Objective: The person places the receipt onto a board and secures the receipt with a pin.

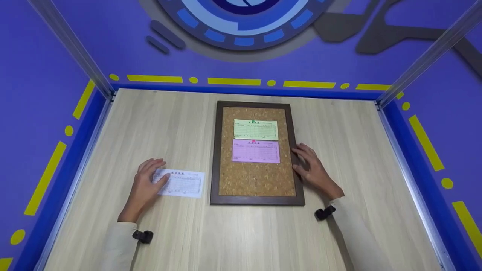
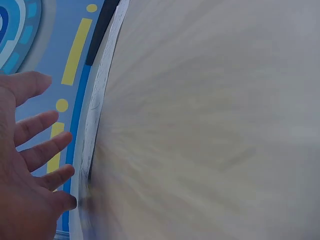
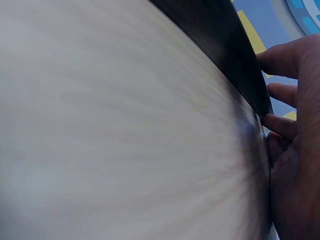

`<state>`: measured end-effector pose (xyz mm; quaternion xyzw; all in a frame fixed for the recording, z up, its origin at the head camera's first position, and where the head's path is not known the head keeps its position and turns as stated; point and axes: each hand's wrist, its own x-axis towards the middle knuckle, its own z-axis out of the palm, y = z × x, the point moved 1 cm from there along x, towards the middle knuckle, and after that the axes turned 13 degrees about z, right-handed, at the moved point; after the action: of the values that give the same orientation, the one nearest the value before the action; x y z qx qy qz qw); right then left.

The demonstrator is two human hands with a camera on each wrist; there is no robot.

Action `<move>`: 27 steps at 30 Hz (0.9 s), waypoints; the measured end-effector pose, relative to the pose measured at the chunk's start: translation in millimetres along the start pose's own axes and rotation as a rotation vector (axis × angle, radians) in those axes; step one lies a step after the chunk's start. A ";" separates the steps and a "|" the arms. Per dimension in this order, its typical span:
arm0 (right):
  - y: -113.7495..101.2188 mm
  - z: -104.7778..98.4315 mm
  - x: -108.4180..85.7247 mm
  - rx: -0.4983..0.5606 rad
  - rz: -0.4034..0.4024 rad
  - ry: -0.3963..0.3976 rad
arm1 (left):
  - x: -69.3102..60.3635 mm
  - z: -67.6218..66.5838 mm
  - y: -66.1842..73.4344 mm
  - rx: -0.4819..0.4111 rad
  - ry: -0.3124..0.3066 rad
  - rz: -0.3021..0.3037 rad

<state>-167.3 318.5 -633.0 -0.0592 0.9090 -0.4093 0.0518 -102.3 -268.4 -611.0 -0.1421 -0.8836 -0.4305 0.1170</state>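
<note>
- White slip (image 1: 186, 184): beside corkboard (image 1: 256, 184)'s near left corner.
- Left hand (image 1: 144, 183): fingers spread, over white slip.
- Right hand (image 1: 315, 172): fingers unclenched, touching corkboard's right edge.
- Green slip (image 1: 256, 130), pink slip (image 1: 256, 152): on corkboard.

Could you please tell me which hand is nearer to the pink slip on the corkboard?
Right. The right hand touches the corkboard frame just right of the pink slip; the left hand is farther off, at the white slip.

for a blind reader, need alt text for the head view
A framed corkboard with a green slip above a purple slip lies on a table. A person's right hand touches the corkboard's right edge; the left hand covers part of a white slip.
</note>
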 end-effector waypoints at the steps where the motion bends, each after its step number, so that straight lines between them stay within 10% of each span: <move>1: 0.2 0.2 0.0 0.001 0.000 0.000 | -0.4 -1.1 -1.6 0.010 -0.001 -0.002; 27: 0.4 0.9 0.6 -0.026 0.012 0.004 | -6.9 -13.4 -25.6 0.084 0.016 -0.086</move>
<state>-167.8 318.0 -633.9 -0.0536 0.9148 -0.3970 0.0515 -103.7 -295.2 -623.8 -0.0956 -0.9053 -0.3985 0.1116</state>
